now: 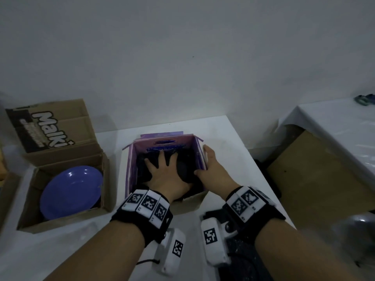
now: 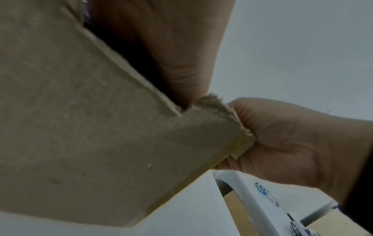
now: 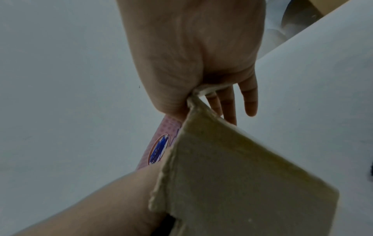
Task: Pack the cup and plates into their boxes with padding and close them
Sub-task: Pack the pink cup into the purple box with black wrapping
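Head view, near to far: both forearms w/ marker bands sit at bottom centre, reaching up-frame into the purple box (image 1: 140,157) at mid-frame on the white table (image 1: 229,138). Left hand (image 1: 164,171) lies inside it, fingers spread flat, pressing on dark padding (image 1: 184,169). Right hand (image 1: 213,169) sits at the box's right wall (image 1: 199,157): thumb inside, straight fingers outside, pinching the rim. Right wrist view agrees — wall edge runs betw. thumb base and fingers. Cup isn't visible; can't tell if it's under the padding.

Left of frame, the brown box (image 1: 28,201) stands open, flaps up, w/ a blue plate (image 1: 71,191) lying tilted inside, no padding seen on top. Upper right, a second table, cloth-covered, holds a small blurred item.

Risks, as I judge them: pressing hard w/ a flat palm could load whatever is under the padding, or bow the thin purple walls outward. The right-hand pinch looks like the only brace; if it slips, the box may skid toward the right table edge. Near wall looks torn and ragged in wrist views, so it may not close cleanly. The plate box needs padding before closing, else the plate may rattle.
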{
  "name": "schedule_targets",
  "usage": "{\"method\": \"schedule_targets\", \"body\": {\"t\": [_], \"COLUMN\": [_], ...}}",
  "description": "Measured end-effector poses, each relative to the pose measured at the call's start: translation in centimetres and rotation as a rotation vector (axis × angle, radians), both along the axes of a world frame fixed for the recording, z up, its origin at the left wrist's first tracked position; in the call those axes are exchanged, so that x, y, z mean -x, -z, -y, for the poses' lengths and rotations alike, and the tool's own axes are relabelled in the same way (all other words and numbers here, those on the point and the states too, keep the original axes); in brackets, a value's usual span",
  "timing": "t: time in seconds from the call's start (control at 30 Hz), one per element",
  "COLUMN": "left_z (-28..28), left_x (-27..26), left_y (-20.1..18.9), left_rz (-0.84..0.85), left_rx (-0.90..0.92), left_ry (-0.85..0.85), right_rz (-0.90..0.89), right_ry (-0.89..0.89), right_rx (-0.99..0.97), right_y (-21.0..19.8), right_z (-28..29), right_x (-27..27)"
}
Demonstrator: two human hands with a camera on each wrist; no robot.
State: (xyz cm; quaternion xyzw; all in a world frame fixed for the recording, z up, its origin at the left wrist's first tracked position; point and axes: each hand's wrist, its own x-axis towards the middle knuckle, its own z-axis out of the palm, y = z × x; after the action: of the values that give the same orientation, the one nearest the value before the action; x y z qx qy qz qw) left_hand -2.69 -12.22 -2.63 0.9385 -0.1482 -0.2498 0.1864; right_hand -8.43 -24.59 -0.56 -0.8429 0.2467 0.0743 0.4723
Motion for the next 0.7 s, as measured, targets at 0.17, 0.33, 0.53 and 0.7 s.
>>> {"method": "schedule_targets", "body": {"t": [0.17, 0.33, 0.53, 0.7], "left_z": [0.1, -0.4, -0.4, -0.8], "left_x": [0.3, -1.3, 0.6, -1.1], "left_y": [0.0, -0.8, 0.6, -0.3], "left_rz": [0.042, -0.116, 0.094, -0.093], "left_rx": [-0.104, -0.157, -0.168, -0.134], "left_ry": [0.030, 0.107, 0.121, 0.133], "right_rz": [-0.006, 0.008, 0.014, 0.023], "right_ry": [-0.030, -0.004, -0.001, -0.001], "right_rx": [0.008, 0.001, -0.022, -0.014], "right_y": [0.2, 0.7, 1.1, 0.9], "right_z": [-0.3, -0.5, -0.5, -0.4], "right_x": [-0.2, -0.4, -0.5, -0.4]}}
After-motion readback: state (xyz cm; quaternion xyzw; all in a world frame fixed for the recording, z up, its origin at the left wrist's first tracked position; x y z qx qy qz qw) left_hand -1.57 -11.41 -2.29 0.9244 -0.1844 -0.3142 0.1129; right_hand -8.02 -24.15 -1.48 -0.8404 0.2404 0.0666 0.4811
